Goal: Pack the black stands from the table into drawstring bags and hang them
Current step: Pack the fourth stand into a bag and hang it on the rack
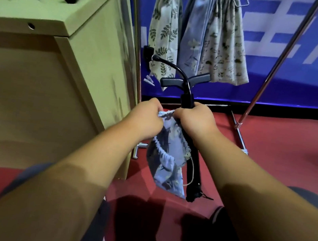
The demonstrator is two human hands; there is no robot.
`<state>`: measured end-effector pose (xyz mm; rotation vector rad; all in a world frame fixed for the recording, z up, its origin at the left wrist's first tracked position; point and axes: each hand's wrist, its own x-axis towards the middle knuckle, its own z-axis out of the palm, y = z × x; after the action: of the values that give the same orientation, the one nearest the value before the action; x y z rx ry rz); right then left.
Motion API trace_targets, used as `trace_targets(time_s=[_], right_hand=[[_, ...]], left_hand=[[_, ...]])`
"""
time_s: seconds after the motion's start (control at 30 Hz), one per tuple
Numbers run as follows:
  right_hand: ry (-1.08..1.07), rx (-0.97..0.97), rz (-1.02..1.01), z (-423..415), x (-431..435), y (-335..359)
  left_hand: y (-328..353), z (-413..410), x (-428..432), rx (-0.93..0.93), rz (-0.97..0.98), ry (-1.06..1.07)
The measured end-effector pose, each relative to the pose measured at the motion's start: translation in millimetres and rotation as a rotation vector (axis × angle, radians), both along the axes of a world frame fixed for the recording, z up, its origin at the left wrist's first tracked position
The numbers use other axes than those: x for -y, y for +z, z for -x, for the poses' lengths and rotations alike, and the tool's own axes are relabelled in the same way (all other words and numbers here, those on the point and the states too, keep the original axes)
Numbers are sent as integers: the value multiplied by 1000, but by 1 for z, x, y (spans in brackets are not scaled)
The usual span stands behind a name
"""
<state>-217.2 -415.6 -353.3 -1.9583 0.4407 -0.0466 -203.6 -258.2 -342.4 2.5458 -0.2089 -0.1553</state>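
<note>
Black gooseneck stand (194,163) hung mid-air over red floor (272,159); right hand (195,120) fingers curled round shaft, left hand (146,116) fingers pinched mouth of soft blue floral drawstring bag (167,157). Judged rigid, light; grip shaft.

Across the upper right we see a blue banner (295,94) with white lettering. Beneath it runs a black strip (300,113). A red floor (293,162) fills the lower frame, with dark shadows at the bottom centre.

Red floor (284,165), blue banner wall (314,91), pale wooden cabinet (33,90).
</note>
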Motion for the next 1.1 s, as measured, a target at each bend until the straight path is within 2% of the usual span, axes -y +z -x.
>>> trace_targets(time_s=[0.33,0.67,0.9,1.0,1.1], right_hand=[[13,-4,31,-26,-3,-5],[77,48,65,-33,-9,-10],[103,161,31,-26,-2,-4],[142,149,-29,-25,2,-4],[175,110,-240,-19,3,0]], left_hand=[[-4,-28,-5,117,9,-22],[-8,-43,-7,110,19,69],[-6,-44,-8,26,61,106],[-9,-50,-8,-87,168,176],[-13,-52,-6,-216,403,277]])
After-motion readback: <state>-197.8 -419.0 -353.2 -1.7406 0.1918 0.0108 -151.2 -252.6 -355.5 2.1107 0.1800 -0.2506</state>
